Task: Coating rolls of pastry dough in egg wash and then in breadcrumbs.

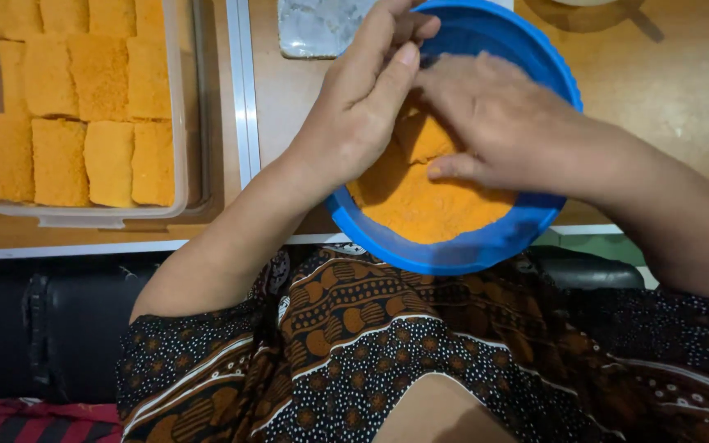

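Observation:
A round blue bowl [486, 238] of orange breadcrumbs [428, 205] sits at the table's near edge, above my lap. Both hands are inside it. My left hand [363, 107] curves over the crumbs from the left, fingers together. My right hand [502, 115], dusted with crumbs, comes in from the right and presses down. Between the two hands lies a crumb-coated piece [424, 135], partly hidden; both hands touch it.
A clear plastic container [176, 164] at the left holds several rows of orange breaded rectangles [84, 123]. A whitish floured tray [317, 29] lies at the top behind the bowl. The wooden table [683, 90] has a pale metal edge. My patterned dark garment fills the bottom.

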